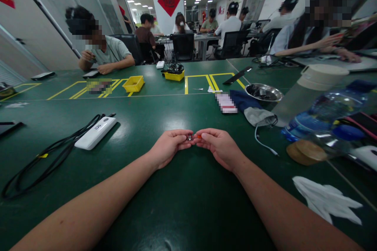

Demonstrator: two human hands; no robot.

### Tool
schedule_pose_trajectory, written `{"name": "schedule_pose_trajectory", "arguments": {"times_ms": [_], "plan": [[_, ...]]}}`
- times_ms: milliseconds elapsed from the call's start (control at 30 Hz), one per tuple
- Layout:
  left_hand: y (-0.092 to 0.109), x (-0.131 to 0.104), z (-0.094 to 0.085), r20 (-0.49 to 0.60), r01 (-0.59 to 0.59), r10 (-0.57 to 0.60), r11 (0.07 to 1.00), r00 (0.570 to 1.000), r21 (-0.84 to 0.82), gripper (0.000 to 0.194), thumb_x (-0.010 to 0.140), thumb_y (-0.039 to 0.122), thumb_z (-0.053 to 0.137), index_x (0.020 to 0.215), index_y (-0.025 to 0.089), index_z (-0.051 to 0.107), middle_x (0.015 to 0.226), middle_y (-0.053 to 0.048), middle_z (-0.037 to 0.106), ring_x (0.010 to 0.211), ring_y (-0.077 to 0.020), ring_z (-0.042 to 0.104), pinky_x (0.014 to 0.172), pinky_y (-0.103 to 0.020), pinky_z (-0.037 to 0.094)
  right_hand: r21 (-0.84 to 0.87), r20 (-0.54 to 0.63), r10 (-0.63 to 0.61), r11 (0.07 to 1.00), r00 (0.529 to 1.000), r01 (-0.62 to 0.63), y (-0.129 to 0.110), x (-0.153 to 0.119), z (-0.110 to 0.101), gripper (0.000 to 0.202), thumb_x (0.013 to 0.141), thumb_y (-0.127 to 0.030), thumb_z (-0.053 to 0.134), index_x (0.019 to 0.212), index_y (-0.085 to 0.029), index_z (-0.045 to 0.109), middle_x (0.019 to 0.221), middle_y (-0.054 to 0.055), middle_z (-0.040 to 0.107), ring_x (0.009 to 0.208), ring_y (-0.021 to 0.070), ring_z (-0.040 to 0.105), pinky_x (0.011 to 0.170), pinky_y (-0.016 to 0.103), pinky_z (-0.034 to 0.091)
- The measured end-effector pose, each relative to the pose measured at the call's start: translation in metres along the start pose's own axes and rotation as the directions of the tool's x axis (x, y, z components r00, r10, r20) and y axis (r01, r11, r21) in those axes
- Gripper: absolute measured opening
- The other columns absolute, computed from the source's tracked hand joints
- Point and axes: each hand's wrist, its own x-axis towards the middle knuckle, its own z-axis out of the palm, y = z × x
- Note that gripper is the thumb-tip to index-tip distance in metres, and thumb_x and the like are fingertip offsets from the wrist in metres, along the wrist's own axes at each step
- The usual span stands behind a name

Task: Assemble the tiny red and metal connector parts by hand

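Observation:
Above the green table [129, 172], my two hands meet in front of me with fingertips almost touching. My left hand [167, 147] pinches a small, shiny silver and dark piece [189, 137] between thumb and fingers. A tiny orange piece [199, 137] shows between the thumb and fingers of my right hand [220, 145]. Both pieces are too small for me to tell their kind, and the fingers partly cover them. Whether the two pieces touch, I cannot tell.
To the left lie a white power bank [96, 133] and a looped black cable [55, 160]. A steel bowl [266, 93], a large tumbler [309, 90], a blue-capped bottle [326, 110] and white tissue [326, 198] are on the right. Farther back stands a yellow tray [133, 84]; people sit around.

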Motion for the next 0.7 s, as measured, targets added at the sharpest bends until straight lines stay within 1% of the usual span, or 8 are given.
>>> {"name": "schedule_pose_trajectory", "arguments": {"times_ms": [133,300,500,700], "plan": [[-0.0002,0.0005,-0.0003,0.014,0.001,-0.001,1.0,1.0,0.019,0.027,0.083,0.007,0.061,0.108,0.011,0.069,0.105,-0.014,0.074,0.09,-0.0151,0.071,0.09,-0.027,0.055,0.015,-0.034,0.02,1.0,0.999,-0.02,0.0005,0.0004,0.0006,0.018,0.075,-0.023,0.072,0.09,-0.015,0.071,0.09,0.008,0.073,0.084,0.0196,0.071,0.088,0.04,0.053],[-0.0028,0.0015,-0.0012,0.029,-0.017,0.015,0.998,0.999,0.063,0.026,0.082,0.009,0.066,0.108,0.012,0.069,0.101,-0.011,0.074,0.09,-0.0125,0.07,0.09,-0.023,0.053,-0.031,-0.049,0.002,1.0,0.999,-0.004,0.0022,0.0015,0.0023,0.02,0.072,-0.02,0.074,0.091,-0.015,0.071,0.089,0.008,0.074,0.083,0.0189,0.071,0.088,0.04,0.053],[-0.0048,0.0023,-0.0021,0.041,-0.033,0.029,0.995,0.999,0.098,0.027,0.083,0.013,0.067,0.11,0.013,0.068,0.102,-0.012,0.074,0.091,-0.0137,0.07,0.092,-0.028,0.053,-0.048,-0.025,-0.019,0.999,1.0,0.018,0.0036,0.0017,0.0025,0.018,0.072,-0.021,0.074,0.089,-0.015,0.071,0.086,0.007,0.074,0.08,0.0174,0.07,0.085,0.038,0.054],[-0.0047,0.0021,-0.0019,0.049,-0.035,0.03,0.994,0.998,0.104,0.027,0.083,0.014,0.067,0.11,0.013,0.068,0.103,-0.011,0.074,0.092,-0.0136,0.07,0.092,-0.027,0.052,-0.045,-0.014,-0.02,0.999,1.0,0.019,0.0031,0.0011,0.0011,0.016,0.072,-0.021,0.074,0.088,-0.016,0.071,0.085,0.006,0.074,0.08,0.0169,0.07,0.084,0.036,0.054]]}}
